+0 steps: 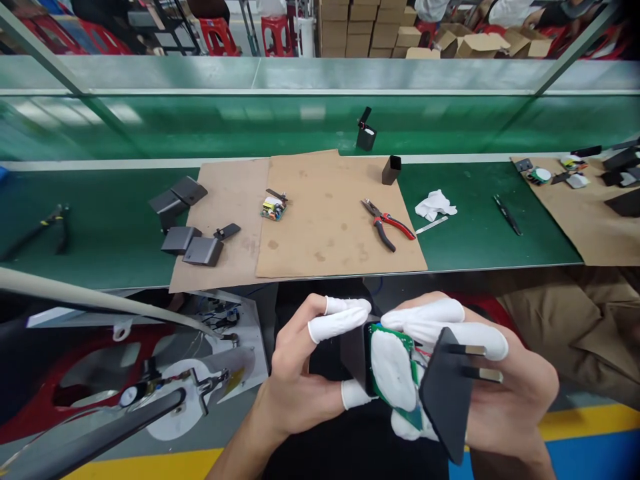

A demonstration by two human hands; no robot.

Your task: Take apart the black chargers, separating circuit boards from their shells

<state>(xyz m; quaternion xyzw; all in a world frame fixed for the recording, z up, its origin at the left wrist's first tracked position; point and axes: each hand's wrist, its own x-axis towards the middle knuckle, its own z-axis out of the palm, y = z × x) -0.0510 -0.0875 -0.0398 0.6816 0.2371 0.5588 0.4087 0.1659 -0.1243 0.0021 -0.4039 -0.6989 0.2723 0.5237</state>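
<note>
left hand point(295, 363) is gripping black housing point(353, 357); right hand point(523, 383) is clasping white-padded circuit board point(395, 371), likely fragile, calling for edge holds.

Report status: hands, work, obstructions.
Left hand holding black rectangular casing. Right hand on white-patched green circuit board and black flat pronged plate. Board partly outside casing. Red-and-black pliers apart, not in the way.
</note>
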